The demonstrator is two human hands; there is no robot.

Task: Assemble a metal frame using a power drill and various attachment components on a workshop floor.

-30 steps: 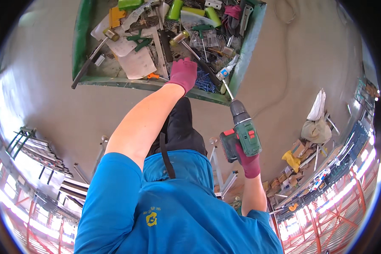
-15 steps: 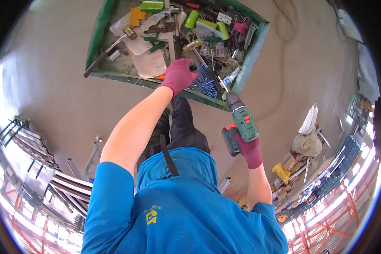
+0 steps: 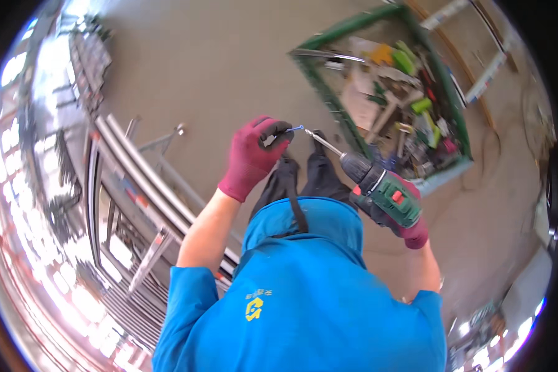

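The person wore a bright blue short-sleeved shirt [image 3: 304, 310] bearing a small yellow emblem [image 3: 254, 307] on the chest, black trousers [image 3: 304, 180] below it, and a black strap [image 3: 296, 211] down the front. Both hands, left hand [image 3: 251, 158] and right hand [image 3: 409, 226], were covered by maroon knit gloves with darker fingers [image 3: 278, 129].

Bright, even daylight on a pale concrete floor [image 3: 217, 68], shadows soft. Glare blows out the lower left rim. Fisheye bending curves straight edges, with black corners. The centre is sharp and the edges smear.
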